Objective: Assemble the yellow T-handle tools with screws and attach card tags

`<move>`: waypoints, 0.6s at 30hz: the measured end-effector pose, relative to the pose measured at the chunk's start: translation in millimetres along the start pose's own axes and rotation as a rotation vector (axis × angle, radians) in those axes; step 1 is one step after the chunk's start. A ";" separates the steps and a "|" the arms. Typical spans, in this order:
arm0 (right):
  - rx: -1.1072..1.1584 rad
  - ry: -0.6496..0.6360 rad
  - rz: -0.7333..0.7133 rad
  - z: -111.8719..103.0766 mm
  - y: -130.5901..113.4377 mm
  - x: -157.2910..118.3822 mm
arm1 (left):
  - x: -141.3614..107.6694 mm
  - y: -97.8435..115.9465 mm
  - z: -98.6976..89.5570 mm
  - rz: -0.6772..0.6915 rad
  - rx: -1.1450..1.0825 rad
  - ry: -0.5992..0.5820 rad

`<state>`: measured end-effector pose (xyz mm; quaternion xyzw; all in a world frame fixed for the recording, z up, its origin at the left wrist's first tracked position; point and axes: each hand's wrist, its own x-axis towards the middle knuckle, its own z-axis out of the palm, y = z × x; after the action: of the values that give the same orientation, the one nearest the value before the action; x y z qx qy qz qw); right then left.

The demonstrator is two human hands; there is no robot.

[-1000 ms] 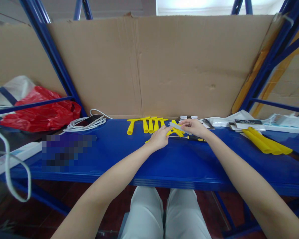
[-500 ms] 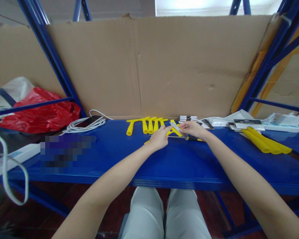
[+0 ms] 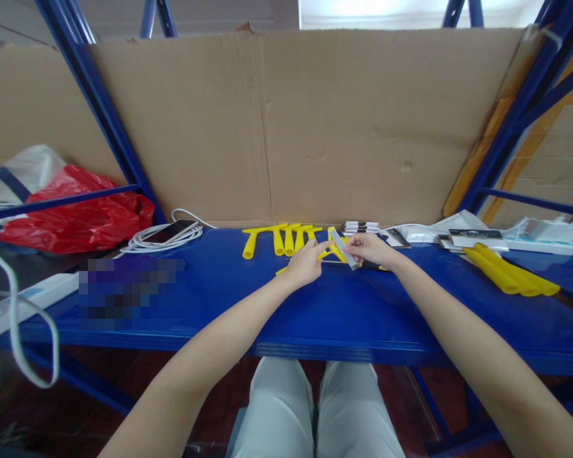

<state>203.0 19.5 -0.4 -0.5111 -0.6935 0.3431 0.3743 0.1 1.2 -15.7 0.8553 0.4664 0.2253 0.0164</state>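
Note:
My left hand (image 3: 306, 263) is closed around a yellow T-shaped plastic handle (image 3: 324, 254), whose crosspiece points away from me. My right hand (image 3: 371, 249) pinches a flat silver-grey strip (image 3: 344, 249) between thumb and fingers. The strip lies slanted along the handle's crosspiece; whether it is seated in it I cannot tell. Just behind my left hand, several similar yellow T-shaped handles (image 3: 289, 242) stand in a row. A dark tool with a yellow end (image 3: 382, 268) lies partly hidden beneath my right hand.
Small black-and-white packs (image 3: 361, 227) are stacked against the cardboard panel (image 3: 363, 127). Yellow tubes (image 3: 510, 272) lie at the right of the blue table (image 3: 344, 318). A phone (image 3: 174, 231) rests on a coiled white cable (image 3: 141, 243) at the left, near a red plastic bag (image 3: 81, 213).
The silver-grey strip has turned more face-on and shifted slightly toward me along the yellow crosspiece. Both hands stay almost in place.

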 end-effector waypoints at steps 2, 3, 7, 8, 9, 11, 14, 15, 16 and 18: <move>0.020 -0.006 -0.011 0.6 0.3 0.3 | -0.1 0.2 -0.3 0.002 0.002 -0.011; 0.028 -0.007 -0.015 0.9 0.1 0.4 | -0.2 0.6 -0.6 0.004 0.004 -0.017; 0.044 0.000 -0.012 2.2 -1.9 -0.3 | -1.1 3.0 -1.8 0.012 0.027 -0.051; 0.049 -0.003 -0.012 2.4 -2.3 -0.5 | -1.3 3.6 -2.0 0.015 0.036 -0.060; 0.056 -0.009 -0.015 2.7 -2.5 -0.7 | -1.4 3.9 -2.0 0.019 0.045 -0.069; 0.074 -0.023 -0.024 3.4 -2.3 -0.8 | -1.5 4.0 -1.8 0.028 0.063 -0.081; 0.088 -0.031 -0.005 4.7 -1.6 -0.4 | -1.5 2.9 -0.9 0.035 0.077 -0.090; 0.090 -0.031 0.014 5.2 -1.5 -0.3 | -1.5 2.5 -0.7 0.036 0.077 -0.091; 0.092 -0.032 0.035 5.7 -1.5 -0.3 | -1.6 2.1 -0.5 0.036 0.075 -0.091; 0.104 -0.031 0.070 6.4 -1.9 -0.6 | -1.8 2.0 -0.5 0.039 0.066 -0.089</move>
<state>196.6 17.8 -2.0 -0.5096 -0.6623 0.3992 0.3773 0.7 -1.5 -15.4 0.8734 0.4557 0.1719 0.0046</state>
